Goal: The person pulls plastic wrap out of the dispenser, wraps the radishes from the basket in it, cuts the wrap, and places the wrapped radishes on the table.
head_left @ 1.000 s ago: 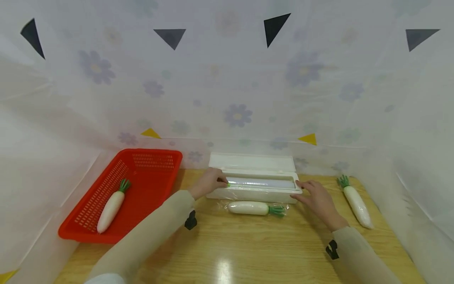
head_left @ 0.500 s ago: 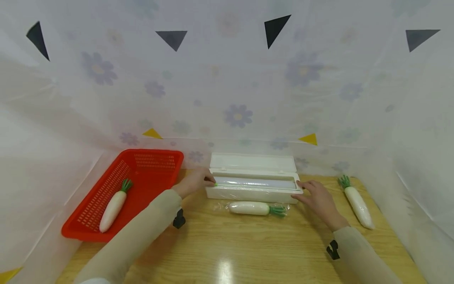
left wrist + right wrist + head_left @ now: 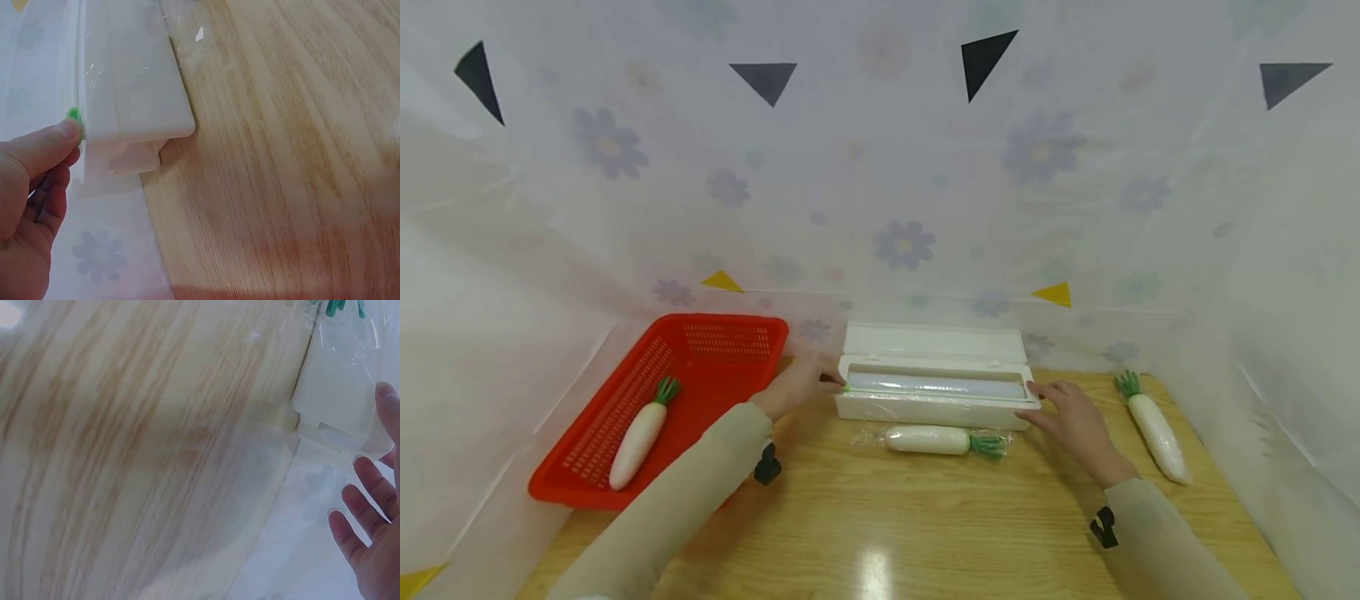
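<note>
A white cling film dispenser box (image 3: 927, 411) stands with its lid (image 3: 934, 342) folded back, and a roll of cling film (image 3: 936, 386) lies inside. My left hand (image 3: 799, 387) is at the box's left end. In the left wrist view its thumb and index finger pinch a small green slide cutter (image 3: 74, 114) on the box's edge. My right hand (image 3: 1077, 425) grips the right end, thumb at the front; in the right wrist view the other fingers (image 3: 362, 506) spread beside it. A film-wrapped white radish (image 3: 928, 440) with green tops lies along the box's front.
A red plastic basket (image 3: 737, 323) stands at the left, with a bare white radish (image 3: 638, 445) inside. Another wrapped white radish (image 3: 1156, 437) lies near the right edge of the wooden table (image 3: 970, 525). A flower-patterned sheet (image 3: 820, 200) closes off the back and sides.
My left hand has slid the green cutter leftward along the box, from inside the left end to its left corner. My right hand has stayed at the right end.
</note>
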`<state>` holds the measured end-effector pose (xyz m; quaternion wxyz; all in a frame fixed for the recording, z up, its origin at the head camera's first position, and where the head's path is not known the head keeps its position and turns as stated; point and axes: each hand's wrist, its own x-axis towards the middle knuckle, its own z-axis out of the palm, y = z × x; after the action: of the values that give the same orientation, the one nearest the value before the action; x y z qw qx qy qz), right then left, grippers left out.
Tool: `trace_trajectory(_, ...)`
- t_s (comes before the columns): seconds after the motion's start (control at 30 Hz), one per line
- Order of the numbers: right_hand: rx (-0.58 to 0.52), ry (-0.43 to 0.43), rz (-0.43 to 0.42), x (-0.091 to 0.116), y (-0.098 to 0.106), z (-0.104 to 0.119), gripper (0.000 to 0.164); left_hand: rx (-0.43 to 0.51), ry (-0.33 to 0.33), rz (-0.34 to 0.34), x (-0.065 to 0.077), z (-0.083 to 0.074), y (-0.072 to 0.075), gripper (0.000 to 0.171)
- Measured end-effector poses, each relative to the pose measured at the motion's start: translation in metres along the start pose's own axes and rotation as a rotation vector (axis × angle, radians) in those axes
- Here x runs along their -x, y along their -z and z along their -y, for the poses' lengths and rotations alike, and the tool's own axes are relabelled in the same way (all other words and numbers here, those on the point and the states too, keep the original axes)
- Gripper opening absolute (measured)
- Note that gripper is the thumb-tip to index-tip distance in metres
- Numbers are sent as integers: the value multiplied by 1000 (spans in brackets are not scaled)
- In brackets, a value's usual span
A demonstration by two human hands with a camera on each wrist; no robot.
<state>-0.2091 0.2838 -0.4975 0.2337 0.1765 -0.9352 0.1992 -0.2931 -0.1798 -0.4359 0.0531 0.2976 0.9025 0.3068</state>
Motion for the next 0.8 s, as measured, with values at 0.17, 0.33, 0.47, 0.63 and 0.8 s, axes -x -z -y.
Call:
trace_trajectory(0.17, 5, -13, 7, 0, 1, 1, 52, 30, -31, 2, -1, 4, 1, 10)
trace_trajectory(0.33, -38, -85, 65, -1, 5, 2, 54, 59, -63, -3, -1, 8, 0, 10)
trace_trajectory(0.47, -100, -148, 125, -2, 7, 2, 57, 71, -53, -6, -2, 11, -1, 11)
trace_trajectory(0.63, -154, -178, 198, -3, 10, -4, 62, 65, -43, -1, -2, 12, -2, 12)
trace_trajectory(0.8, -186, -219, 233, -1, 14, -6, 66, 60, -25, 16, -2, 11, -2, 13)
